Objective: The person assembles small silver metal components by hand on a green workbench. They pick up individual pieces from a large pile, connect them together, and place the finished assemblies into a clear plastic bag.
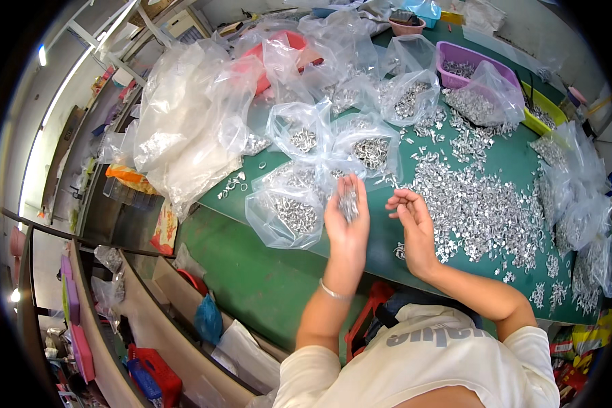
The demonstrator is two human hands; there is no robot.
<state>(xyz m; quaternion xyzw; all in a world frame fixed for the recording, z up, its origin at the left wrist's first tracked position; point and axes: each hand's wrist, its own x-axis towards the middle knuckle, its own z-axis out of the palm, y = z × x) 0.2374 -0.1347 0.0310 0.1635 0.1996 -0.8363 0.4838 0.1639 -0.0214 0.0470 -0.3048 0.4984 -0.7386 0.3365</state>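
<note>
My left hand (347, 219) is raised above the green table (377, 248), palm up, cupping a small heap of shiny metal parts (349, 200). It hovers just right of an open clear plastic bag of the same parts (289, 214). My right hand (415, 228) is beside it, fingers loosely curled and pinched near the left hand; whether it holds a part I cannot tell. A wide spread of loose silver metal parts (479, 207) covers the table to the right of my right hand.
Several clear bags of metal parts (370, 149) lie behind the hands, with large crumpled bags (183, 115) at the left. A purple bin (466, 64) and a yellow tray (540, 115) stand at the back right. More bags (585, 211) line the right edge.
</note>
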